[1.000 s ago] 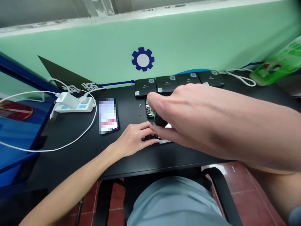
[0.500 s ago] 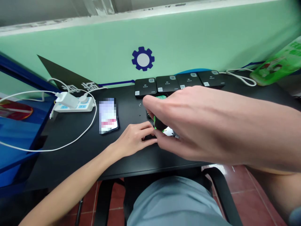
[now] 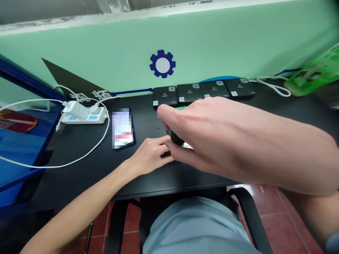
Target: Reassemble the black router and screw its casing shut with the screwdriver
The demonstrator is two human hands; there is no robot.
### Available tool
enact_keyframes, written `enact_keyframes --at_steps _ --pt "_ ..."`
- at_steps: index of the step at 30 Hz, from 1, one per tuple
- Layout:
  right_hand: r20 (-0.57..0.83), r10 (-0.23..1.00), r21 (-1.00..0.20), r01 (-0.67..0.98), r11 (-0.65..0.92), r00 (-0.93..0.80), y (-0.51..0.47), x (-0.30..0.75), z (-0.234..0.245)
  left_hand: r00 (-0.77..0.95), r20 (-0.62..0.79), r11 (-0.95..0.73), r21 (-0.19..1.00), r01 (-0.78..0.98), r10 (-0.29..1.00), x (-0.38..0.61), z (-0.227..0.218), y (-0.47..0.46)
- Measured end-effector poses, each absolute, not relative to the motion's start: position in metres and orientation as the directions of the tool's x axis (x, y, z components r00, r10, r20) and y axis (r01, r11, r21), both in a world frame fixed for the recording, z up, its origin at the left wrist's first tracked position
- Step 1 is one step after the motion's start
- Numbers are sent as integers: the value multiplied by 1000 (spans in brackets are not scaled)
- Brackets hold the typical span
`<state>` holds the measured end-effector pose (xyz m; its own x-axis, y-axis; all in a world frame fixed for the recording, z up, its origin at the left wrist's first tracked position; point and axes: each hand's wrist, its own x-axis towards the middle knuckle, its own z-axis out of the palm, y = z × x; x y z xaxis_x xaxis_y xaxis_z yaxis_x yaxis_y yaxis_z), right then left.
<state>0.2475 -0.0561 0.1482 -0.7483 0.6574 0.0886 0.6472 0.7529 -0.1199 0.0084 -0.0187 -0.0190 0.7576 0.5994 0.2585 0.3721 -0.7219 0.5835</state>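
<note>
My right hand reaches in from the right, and its fingers are closed round a short black and green tool handle held over a small device on the black desk. A strip of green circuit board shows just beyond my fingers. My left hand lies beside it with fingers stretched flat, the tips resting on a black part of the device. Most of the device is hidden under my right hand.
A row of several flat black boxes lines the back against the green wall. A phone lies to the left, then a white power strip with a trailing cable. Tiny screws lie near the boxes. A green packet sits far right.
My right hand has crept a little left and lower over the device, covering more of the green board and the white part beneath. My left hand has stayed put.
</note>
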Motion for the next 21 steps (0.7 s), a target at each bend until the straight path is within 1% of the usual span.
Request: enact_keyframes --at_steps 7,13,21 --pt "95 659 -89 652 753 -747 -54 235 145 764 257 -727 579 369 592 4 -36 -14" --pt "111 655 -75 651 756 -748 -55 240 146 782 246 -728 590 348 573 6 -31 -14" --pt "88 618 -116 608 785 -781 -57 249 150 777 287 -741 592 316 560 7 -27 -13"
